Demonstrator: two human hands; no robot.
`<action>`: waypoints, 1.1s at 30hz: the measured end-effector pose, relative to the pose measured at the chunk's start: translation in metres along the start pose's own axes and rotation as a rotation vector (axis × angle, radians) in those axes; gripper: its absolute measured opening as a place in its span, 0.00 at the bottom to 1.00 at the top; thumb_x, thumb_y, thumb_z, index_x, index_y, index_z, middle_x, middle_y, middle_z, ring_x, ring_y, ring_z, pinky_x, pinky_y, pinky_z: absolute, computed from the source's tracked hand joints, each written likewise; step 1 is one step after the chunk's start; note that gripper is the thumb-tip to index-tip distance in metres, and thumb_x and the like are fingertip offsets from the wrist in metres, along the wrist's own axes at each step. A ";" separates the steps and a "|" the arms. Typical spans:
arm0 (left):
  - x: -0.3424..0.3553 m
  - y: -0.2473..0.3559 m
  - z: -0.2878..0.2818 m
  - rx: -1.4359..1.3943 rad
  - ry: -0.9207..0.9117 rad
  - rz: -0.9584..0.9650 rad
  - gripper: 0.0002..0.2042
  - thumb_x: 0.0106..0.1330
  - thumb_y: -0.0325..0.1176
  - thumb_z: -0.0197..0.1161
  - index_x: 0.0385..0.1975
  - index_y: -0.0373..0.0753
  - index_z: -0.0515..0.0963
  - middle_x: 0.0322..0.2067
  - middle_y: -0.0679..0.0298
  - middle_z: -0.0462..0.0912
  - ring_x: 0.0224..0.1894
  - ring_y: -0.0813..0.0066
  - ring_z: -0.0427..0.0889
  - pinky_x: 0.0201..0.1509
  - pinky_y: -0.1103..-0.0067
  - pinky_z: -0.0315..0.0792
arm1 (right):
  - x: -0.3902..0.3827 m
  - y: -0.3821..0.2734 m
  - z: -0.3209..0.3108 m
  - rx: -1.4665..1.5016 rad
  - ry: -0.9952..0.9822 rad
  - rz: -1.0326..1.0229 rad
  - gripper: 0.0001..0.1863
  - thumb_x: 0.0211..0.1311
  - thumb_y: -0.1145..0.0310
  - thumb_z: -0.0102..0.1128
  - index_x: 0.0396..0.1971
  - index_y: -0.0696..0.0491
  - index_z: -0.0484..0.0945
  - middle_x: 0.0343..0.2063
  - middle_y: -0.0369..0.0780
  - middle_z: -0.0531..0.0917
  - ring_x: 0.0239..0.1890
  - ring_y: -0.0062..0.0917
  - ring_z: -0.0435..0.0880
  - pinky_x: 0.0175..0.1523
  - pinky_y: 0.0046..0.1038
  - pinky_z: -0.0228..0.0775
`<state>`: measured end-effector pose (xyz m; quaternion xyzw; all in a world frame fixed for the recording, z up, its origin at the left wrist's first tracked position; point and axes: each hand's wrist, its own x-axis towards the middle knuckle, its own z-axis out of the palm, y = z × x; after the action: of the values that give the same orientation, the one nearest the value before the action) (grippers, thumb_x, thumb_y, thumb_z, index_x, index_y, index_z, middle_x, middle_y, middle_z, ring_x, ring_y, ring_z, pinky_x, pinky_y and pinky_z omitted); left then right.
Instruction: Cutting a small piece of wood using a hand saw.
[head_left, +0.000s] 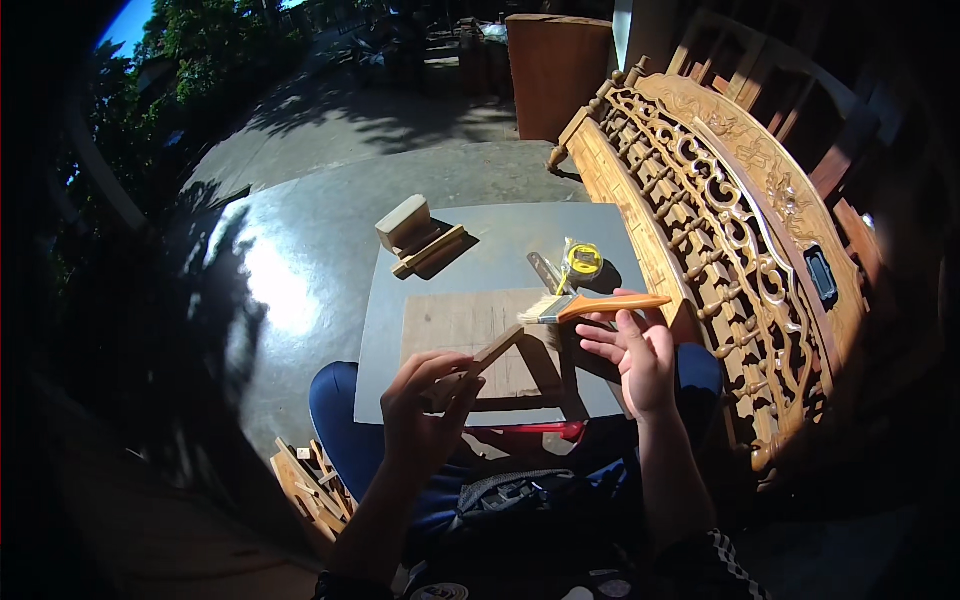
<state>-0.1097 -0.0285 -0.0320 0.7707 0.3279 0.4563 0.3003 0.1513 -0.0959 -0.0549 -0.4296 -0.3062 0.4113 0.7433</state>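
My left hand (432, 405) pinches a small strip of wood (499, 346) between thumb and fingers, its far end tilted up to the right. In my right hand (640, 355) is a paintbrush (600, 305) with an orange handle and pale bristles. The bristle tips are close to the raised end of the strip; whether they touch I cannot tell. Below both hands a flat brown wooden board (440, 318) lies on the grey tabletop (385, 350). Just beyond the brush sit a yellow tape measure (583, 261) and a flat metal tool (543, 271).
Wood blocks (405, 226) stand at the table's far left. A carved wooden bench (700, 215) runs along the right, with a phone-like dark device (820, 275) on it. Wood offcuts (308, 488) lie low at the left. A brown panel (560, 75) stands at the back.
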 end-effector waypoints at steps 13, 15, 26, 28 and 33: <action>-0.002 -0.015 -0.015 -0.251 0.107 -0.065 0.14 0.69 0.24 0.68 0.53 0.32 0.77 0.41 0.55 0.85 0.43 0.67 0.89 0.48 0.72 0.85 | -0.002 0.017 0.005 -0.953 -0.270 -0.254 0.25 0.80 0.58 0.49 0.67 0.56 0.66 0.52 0.52 0.78 0.54 0.41 0.78 0.66 0.40 0.63; -0.007 -0.012 -0.018 -0.344 0.114 -0.203 0.13 0.72 0.27 0.66 0.52 0.29 0.77 0.41 0.54 0.84 0.41 0.65 0.89 0.49 0.70 0.85 | -0.001 0.028 0.017 -1.205 -0.313 -0.442 0.30 0.80 0.53 0.48 0.72 0.56 0.62 0.57 0.52 0.74 0.58 0.46 0.72 0.72 0.46 0.54; -0.015 -0.019 0.003 -0.578 -0.035 -0.366 0.13 0.73 0.30 0.65 0.52 0.30 0.76 0.44 0.54 0.83 0.44 0.60 0.89 0.50 0.68 0.87 | -0.036 -0.006 0.028 -0.847 -0.545 -0.287 0.26 0.78 0.51 0.51 0.52 0.60 0.82 0.42 0.50 0.88 0.43 0.43 0.90 0.49 0.39 0.80; -0.015 -0.014 0.006 -0.868 -0.205 -0.531 0.15 0.74 0.29 0.64 0.56 0.29 0.73 0.47 0.52 0.83 0.49 0.61 0.87 0.54 0.70 0.86 | -0.039 0.000 0.021 -0.847 -0.656 -0.241 0.19 0.73 0.63 0.59 0.56 0.58 0.78 0.40 0.51 0.88 0.39 0.42 0.91 0.44 0.37 0.82; -0.016 -0.006 0.006 -0.807 -0.135 -0.727 0.10 0.77 0.30 0.59 0.48 0.28 0.77 0.35 0.58 0.82 0.35 0.73 0.86 0.38 0.79 0.84 | -0.043 0.013 0.014 -0.949 -0.421 -0.228 0.16 0.72 0.68 0.58 0.55 0.58 0.78 0.34 0.50 0.88 0.36 0.43 0.90 0.41 0.37 0.82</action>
<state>-0.1117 -0.0381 -0.0471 0.4589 0.3520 0.3625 0.7309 0.1150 -0.1243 -0.0650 -0.5907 -0.6461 0.2215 0.4296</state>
